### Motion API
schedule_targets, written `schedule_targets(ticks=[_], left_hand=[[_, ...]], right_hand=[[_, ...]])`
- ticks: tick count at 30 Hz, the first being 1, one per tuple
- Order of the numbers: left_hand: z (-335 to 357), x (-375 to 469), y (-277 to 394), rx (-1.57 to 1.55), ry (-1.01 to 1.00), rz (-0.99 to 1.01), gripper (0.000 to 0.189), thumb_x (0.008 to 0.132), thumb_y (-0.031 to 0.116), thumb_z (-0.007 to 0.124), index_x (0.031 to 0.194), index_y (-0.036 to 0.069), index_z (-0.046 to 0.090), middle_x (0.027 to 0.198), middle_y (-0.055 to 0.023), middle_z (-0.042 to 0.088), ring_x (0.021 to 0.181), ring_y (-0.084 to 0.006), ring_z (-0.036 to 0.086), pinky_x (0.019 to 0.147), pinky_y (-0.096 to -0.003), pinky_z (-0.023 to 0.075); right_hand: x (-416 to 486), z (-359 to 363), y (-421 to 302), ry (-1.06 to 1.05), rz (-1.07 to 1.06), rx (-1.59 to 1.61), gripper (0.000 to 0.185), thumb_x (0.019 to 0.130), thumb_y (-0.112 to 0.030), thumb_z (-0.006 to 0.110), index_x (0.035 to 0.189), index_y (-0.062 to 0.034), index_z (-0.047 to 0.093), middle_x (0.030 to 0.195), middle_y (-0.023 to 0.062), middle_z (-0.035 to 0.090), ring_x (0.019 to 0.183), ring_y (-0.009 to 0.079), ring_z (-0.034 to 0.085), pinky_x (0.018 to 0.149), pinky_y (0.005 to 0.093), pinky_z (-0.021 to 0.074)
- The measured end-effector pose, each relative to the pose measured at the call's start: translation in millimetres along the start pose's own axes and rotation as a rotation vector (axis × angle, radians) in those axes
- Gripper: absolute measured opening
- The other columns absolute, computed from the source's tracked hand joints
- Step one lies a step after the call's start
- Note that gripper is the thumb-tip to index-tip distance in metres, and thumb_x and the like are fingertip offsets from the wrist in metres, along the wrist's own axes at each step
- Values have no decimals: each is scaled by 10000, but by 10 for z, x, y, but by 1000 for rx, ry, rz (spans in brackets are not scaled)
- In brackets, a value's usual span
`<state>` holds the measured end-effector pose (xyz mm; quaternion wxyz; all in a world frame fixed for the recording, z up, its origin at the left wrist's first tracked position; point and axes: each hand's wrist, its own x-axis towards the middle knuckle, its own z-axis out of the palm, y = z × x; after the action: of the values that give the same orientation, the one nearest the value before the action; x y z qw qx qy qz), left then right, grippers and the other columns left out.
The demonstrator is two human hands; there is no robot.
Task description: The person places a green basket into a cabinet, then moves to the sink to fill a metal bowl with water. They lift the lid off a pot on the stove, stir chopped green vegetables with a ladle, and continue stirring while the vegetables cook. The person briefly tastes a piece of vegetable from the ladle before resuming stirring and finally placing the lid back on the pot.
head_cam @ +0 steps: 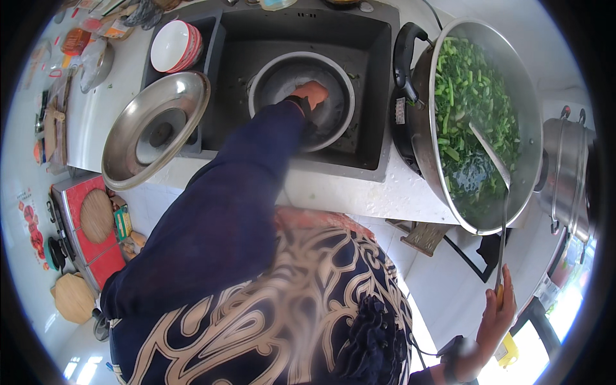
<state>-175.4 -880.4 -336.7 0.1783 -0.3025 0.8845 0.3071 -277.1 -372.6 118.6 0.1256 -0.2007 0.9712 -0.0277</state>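
Note:
My left hand (312, 94) is inside a round metal basin (350, 103) in the dark sink (308, 36). Its fingers point away and downward, so whether they grasp anything is hidden. At the lower right, my right hand (500, 303) grips the yellow handle end of a metal wok spatula (490, 153). The spatula leans over the near rim of a deep wok (437, 139), its blade among chopped green leafy vegetables (474, 91). Bubbling liquid shows near the wok's front side, and light steam hangs over it.
A wide metal lid (130, 130) overlaps the sink's left edge. Stacked red-and-white bowls (171, 45) occupy the side compartment. The wok's black handle (404, 57) juts toward the sink. A metal steamer pot (563, 168) stands at right. A wooden stool (424, 238) is below the counter.

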Motion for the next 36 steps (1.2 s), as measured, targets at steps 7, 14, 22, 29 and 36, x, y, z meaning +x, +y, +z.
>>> schedule_targets(ticks=[7,14,22,29,36], left_hand=[[-367,-478,524,-302,-352,-36,440,892,454,665,1146,106,758,1240,-201,703,1193,-344,648,983,-426,493],[-374,-739,496,-2,-293,-24,449,894,450,672,1062,45,767,1097,-142,758,1045,-310,699,921,-430,510],[-720,-784,532,-757,-91,41,240,925,254,720,928,17,760,898,-37,729,847,-120,624,734,-293,483],[-1405,-1551,885,-922,212,214,259,987,254,669,1113,34,724,1069,-36,727,998,-109,641,873,-261,479],[-1768,-2199,1421,-953,279,256,383,1036,340,596,1305,70,636,1278,-66,694,1212,-159,603,1044,-338,415]], right_hand=[[56,-173,-16,-18,118,-52,517,952,-44,634,1459,-136,604,1144,84,720,810,123,600,713,258,492],[718,-185,50,42,-108,46,476,986,-45,596,1458,-104,593,1289,118,711,970,186,684,863,301,525],[1528,18,-394,117,-346,-55,489,968,-63,610,1448,-153,589,1230,250,675,1044,406,669,915,406,507],[1254,-139,-497,30,-624,-120,532,936,-94,662,1456,-170,581,907,200,643,815,395,604,770,458,489],[369,-414,-271,28,-636,-397,593,896,-58,696,1461,-195,579,808,174,511,732,374,581,671,476,450]])
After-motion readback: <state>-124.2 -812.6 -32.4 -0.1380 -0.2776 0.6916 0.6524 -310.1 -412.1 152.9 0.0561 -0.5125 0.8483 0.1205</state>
